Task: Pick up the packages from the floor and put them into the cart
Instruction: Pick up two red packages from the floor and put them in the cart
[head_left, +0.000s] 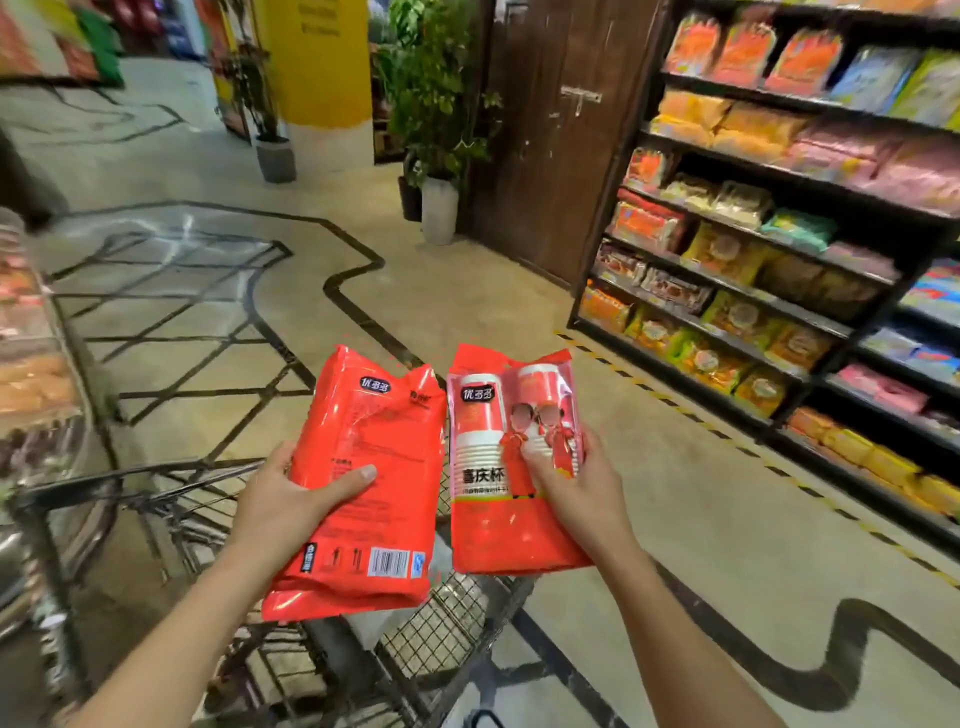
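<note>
Two bare forearms are extended from the lower edge over a dark wire-mesh shopping cart (447, 618), whose basket is seen below and to the left of the hands. A glossy red plastic package with a printed barcode (363, 483), shown from its back face, is gripped by the left hand (291, 499): the thumb is laid across its face and the remaining fingers are curled behind its left edge. A second red plastic package showing stacked paper cups (498, 499), front face up, is gripped by the right hand (576, 493), the thumb being pressed on the front and the other fingers wrapped behind the right edge. Both packages are held tilted above the cart, side by side and nearly touching. Beyond them, a beige floor with dark inlaid lines (467, 291) is visible. To the right, black shelving stocked with coloured snack bags (769, 228) is placed. Farther back, potted green plants (436, 119), a brown wooden door (561, 130) and a yellow pillar (317, 57) are seen.
</note>
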